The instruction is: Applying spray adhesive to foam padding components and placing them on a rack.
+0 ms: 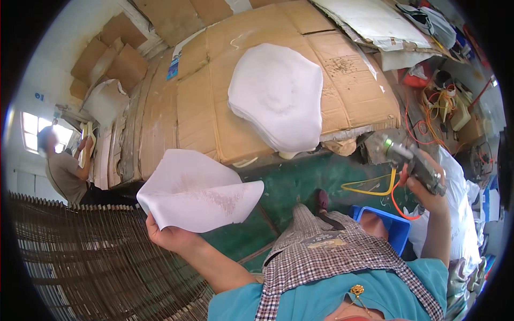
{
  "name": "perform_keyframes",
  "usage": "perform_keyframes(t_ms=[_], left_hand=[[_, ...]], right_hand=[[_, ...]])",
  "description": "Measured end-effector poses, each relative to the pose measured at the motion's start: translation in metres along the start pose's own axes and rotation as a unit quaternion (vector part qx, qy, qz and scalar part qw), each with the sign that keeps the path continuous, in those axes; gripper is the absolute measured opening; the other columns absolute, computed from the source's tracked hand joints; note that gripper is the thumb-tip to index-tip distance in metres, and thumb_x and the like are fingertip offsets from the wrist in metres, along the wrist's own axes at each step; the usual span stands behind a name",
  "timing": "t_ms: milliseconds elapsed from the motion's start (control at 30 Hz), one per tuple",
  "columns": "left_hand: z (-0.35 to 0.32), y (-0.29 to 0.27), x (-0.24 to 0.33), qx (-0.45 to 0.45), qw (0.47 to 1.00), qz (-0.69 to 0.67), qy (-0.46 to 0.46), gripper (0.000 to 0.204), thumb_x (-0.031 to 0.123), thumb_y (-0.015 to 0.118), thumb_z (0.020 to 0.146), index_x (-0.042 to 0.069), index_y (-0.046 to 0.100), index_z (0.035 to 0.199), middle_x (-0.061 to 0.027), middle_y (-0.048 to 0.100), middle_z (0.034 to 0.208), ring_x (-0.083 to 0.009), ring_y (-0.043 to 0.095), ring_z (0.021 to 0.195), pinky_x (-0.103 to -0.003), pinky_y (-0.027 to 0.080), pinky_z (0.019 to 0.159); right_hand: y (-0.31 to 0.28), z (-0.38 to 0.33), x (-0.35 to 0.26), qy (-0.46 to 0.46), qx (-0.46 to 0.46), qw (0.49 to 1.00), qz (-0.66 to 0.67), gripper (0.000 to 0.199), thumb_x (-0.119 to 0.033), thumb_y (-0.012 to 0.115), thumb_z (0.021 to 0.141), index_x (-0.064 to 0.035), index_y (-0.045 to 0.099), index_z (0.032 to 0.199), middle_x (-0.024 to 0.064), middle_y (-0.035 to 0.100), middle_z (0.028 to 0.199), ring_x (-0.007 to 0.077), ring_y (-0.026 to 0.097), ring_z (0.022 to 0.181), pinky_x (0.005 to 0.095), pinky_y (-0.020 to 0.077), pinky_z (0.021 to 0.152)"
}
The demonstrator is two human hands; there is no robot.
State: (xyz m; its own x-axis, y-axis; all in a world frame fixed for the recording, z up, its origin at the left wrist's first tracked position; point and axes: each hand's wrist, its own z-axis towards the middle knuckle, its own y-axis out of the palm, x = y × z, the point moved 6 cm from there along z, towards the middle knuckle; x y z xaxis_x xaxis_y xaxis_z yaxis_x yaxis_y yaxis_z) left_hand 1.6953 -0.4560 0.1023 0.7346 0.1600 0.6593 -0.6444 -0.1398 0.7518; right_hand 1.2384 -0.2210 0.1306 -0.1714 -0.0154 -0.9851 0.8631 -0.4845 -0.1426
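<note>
My left hand [170,236] is closed on the lower left edge of a pale, floppy leather-like sheet [187,174]. The sheet has a fold across it and reddish-brown speckles, and it hangs in front of the table. My right hand [423,187] grips a dark metal handheld air tool [423,168] with a green-lit front end, blurred at its tip. From near that hand an orange hose [396,203] curves down. On the cardboard-covered table [198,112] lies a stack of similar pale sheets [278,96], apart from both hands.
A rack of thin rods [91,251] stands at the left, close to my left forearm. A blue bin [399,227] and white plastic bags [455,203] are at the right. Tangled hoses [444,104] lie beyond. Another person [67,168] works at the far left.
</note>
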Motion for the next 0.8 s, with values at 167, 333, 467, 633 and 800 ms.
perform_keyframes(t_ms=[167,333,467,633,800], left_hand=[[-0.010,0.005,-0.006,-0.026,0.999,-0.010,-0.026,0.041,0.018,0.039,0.082,-0.008,0.049,0.111,-0.0175,0.055,0.109,-0.0291,0.054,0.102,-0.043,0.044,0.087],[-0.010,-0.006,-0.009,0.005,1.000,-0.017,-0.022,0.040,0.017,0.040,0.082,-0.006,0.048,0.113,-0.0170,0.056,0.108,-0.0287,0.055,0.101,-0.043,0.045,0.087],[-0.009,-0.016,-0.007,-0.002,0.999,-0.041,-0.032,0.039,0.017,0.041,0.082,-0.006,0.047,0.113,-0.0167,0.056,0.107,-0.0287,0.056,0.099,-0.042,0.046,0.085],[-0.002,-0.027,-0.006,-0.036,0.997,-0.056,-0.026,0.036,0.015,0.043,0.082,-0.005,0.049,0.111,-0.0156,0.058,0.104,-0.0290,0.057,0.096,-0.044,0.046,0.085],[-0.005,-0.020,-0.008,-0.038,0.997,-0.051,-0.035,0.035,0.015,0.043,0.082,-0.005,0.050,0.110,-0.0151,0.059,0.103,-0.0286,0.057,0.097,-0.043,0.046,0.085]], right_hand=[[-0.013,-0.010,-0.001,0.030,0.041,0.998,-0.038,0.052,-0.016,0.066,0.076,0.0022,0.045,0.119,0.0038,0.056,0.081,0.0118,0.055,0.071,0.0248,0.0464,0.066],[-0.024,-0.025,-0.008,0.062,0.028,0.995,-0.078,0.050,-0.015,0.066,0.076,0.0027,0.046,0.118,0.0033,0.056,0.082,0.0101,0.054,0.070,0.0234,0.0455,0.065],[-0.005,-0.033,-0.008,0.078,-0.097,0.990,-0.074,0.048,-0.009,0.065,0.074,0.0031,0.047,0.117,0.0024,0.056,0.081,0.0098,0.054,0.071,0.0236,0.0451,0.065],[0.008,-0.010,-0.001,0.050,-0.052,0.997,-0.013,0.046,-0.012,0.065,0.077,0.0027,0.047,0.116,0.0030,0.056,0.081,0.0109,0.055,0.071,0.0241,0.0456,0.066],[-0.005,0.002,-0.007,0.029,0.049,0.996,-0.066,0.040,-0.010,0.061,0.080,0.0019,0.047,0.115,0.0029,0.056,0.080,0.0107,0.055,0.069,0.0236,0.0451,0.064]])
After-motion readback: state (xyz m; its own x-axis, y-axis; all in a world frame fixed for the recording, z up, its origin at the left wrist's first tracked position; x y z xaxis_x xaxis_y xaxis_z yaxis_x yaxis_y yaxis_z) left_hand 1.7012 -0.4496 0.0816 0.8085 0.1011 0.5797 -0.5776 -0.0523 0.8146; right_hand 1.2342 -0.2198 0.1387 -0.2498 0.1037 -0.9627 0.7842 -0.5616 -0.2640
